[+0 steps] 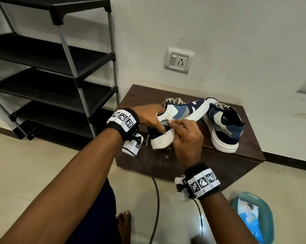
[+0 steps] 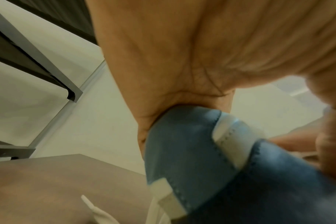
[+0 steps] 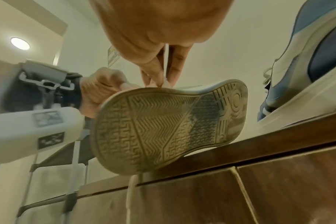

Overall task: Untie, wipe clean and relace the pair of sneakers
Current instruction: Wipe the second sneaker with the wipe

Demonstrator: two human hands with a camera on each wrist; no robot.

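Two hands work one sneaker at centre frame, lifted over the brown surface: the left hand grips its heel while the right hand pinches a small white wipe against the sidewall. Its mate waits at right. Short firm strokes, with the heel braced, would likely clean best.

two sneakers, two hands, one wipes pack, one shoe rack
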